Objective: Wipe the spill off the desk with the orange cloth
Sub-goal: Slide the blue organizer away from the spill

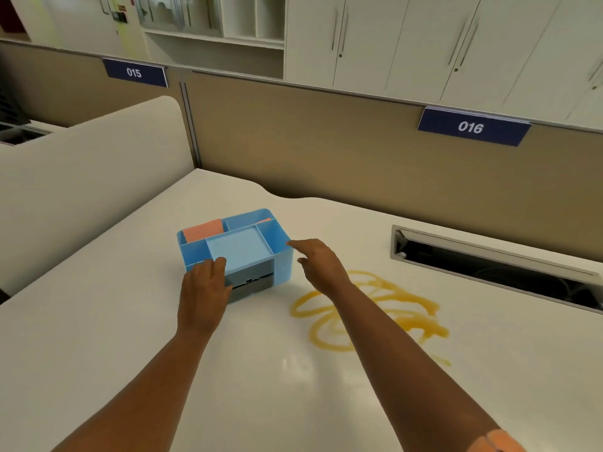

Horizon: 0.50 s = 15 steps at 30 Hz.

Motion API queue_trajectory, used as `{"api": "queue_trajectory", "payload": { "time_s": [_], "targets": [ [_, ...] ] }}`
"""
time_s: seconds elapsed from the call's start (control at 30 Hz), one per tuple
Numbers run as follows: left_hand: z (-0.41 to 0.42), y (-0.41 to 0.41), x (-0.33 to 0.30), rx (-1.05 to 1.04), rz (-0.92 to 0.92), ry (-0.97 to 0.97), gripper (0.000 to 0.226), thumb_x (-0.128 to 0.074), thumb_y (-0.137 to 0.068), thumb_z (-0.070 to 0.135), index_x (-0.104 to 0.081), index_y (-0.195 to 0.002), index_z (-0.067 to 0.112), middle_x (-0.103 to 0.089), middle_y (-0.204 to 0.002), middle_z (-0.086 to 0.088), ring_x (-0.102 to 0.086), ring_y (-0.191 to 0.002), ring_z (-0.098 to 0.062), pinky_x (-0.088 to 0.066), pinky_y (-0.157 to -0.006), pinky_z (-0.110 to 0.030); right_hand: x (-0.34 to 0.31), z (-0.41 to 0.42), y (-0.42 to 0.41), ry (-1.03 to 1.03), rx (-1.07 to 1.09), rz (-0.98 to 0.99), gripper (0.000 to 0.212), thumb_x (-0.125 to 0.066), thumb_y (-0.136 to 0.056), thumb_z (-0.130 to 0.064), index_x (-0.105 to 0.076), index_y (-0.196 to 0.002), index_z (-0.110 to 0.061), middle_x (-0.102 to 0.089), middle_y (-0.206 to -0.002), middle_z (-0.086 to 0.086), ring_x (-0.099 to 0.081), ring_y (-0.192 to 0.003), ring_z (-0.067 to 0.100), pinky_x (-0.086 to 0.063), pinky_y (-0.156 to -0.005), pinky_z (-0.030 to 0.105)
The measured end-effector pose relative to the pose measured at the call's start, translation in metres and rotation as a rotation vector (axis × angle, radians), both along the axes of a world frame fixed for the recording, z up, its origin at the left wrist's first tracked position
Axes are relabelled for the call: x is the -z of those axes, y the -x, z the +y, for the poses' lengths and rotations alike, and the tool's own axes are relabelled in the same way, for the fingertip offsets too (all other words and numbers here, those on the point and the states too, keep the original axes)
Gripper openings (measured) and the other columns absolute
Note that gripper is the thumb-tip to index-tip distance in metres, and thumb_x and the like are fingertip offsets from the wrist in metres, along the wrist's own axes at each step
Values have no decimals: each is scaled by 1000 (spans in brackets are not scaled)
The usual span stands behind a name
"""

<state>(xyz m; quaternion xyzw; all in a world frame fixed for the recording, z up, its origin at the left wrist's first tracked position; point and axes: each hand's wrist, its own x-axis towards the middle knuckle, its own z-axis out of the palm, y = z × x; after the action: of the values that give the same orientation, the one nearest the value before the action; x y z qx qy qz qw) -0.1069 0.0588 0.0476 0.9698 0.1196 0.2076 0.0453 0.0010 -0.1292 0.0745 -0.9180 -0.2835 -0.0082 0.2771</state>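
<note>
A: The cloth (203, 230) is a flat salmon-orange piece standing in the back corner slot of the blue organiser (239, 247), just beyond the fingertips of the left hand (204, 285). Only its top shows; whether it is folded, I cannot tell.

B: And the hands?

A: The left hand rests on the organiser's near edge, fingers bent over the rim beside the grey drawer (253, 282), which looks slightly open. The right hand (318, 264) hangs loose with nothing in it, fingers relaxed, one fingertip at or just short of the organiser's right corner.

B: What could go wrong?

A: The spill (368, 308) lies on the counter (114, 337) right under the right wrist and forearm, a looping amber trail. Dropping that arm while reaching would likely drag it through the liquid and smear it wider.

B: Anything else?

A: The organiser looks light. Tugging the cloth from its tight slot might tip or slide it toward the spill unless the left hand keeps it down. Another orange scrap (265, 220) shows in the far right slot, so grabbing the wrong piece is possible.
</note>
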Motion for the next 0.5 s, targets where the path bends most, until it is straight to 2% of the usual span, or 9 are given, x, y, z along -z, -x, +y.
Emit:
{"api": "queue_trajectory", "payload": {
  "time_s": [0.1, 0.17, 0.23, 0.27, 0.33, 0.4, 0.5],
  "targets": [
    [-14, 0, 4, -89, -132, -100, 57, -78, -64, 14, -47, -110, 4, -49, -112, -24, -43, -104, -39, -43, -90, -54, 0, -36, 6, 26, 84, -62, 44, -45, -92, -4, -47, -132, -22, -54, -134, 5, -45, -124, 19, -40, -97, 32],
    [-32, -8, 5, -18, -232, -135, 51, -73, -69, 15, -45, -111, 6, -37, -117, -17, -34, -109, -35, -38, -96, -56, 0, -66, 11, 27, 168, -60, 43, -44, -92, -4, -49, -131, -22, -55, -132, 6, -47, -123, 19, -41, -95, 32],
    [-56, -17, 4, 63, -278, -164, 36, -63, -77, 14, -45, -108, 7, -36, -115, -15, -34, -107, -33, -38, -97, -54, -1, -94, 16, 28, 246, -57, 41, -44, -92, -6, -51, -129, -22, -55, -131, 6, -48, -122, 20, -42, -94, 33],
    [-69, -21, 3, 92, -273, -179, 29, -54, -80, 14, -47, -106, 7, -39, -113, -16, -36, -104, -33, -37, -95, -51, -2, -107, 19, 28, 284, -56, 40, -43, -92, -7, -52, -128, -22, -56, -130, 6, -48, -121, 20, -42, -93, 33],
    [-100, -26, 0, 194, -198, -152, 30, -44, -72, 11, -53, -101, 7, -53, -107, -18, -43, -97, -33, -39, -84, -47, -4, -135, 26, 32, 359, -66, 37, -43, -92, -8, -55, -124, -22, -57, -128, 5, -48, -121, 19, -42, -93, 32],
    [-129, -29, -1, 318, -117, -90, 33, -45, -63, 6, -59, -92, 8, -61, -97, -16, -53, -88, -33, -45, -71, -42, -4, -162, 36, 46, 420, -75, 35, -43, -92, -8, -58, -121, -22, -59, -127, 2, -47, -122, 17, -41, -94, 31],
    [-180, -29, -6, 515, -42, 11, 37, -41, -59, 3, -62, -89, 8, -65, -91, -12, -61, -84, -33, -50, -67, -37, -5, -209, 54, 44, 525, -68, 33, -43, -92, -8, -61, -117, -20, -61, -123, 2, -49, -119, 16, -42, -92, 30]
  ]
}}
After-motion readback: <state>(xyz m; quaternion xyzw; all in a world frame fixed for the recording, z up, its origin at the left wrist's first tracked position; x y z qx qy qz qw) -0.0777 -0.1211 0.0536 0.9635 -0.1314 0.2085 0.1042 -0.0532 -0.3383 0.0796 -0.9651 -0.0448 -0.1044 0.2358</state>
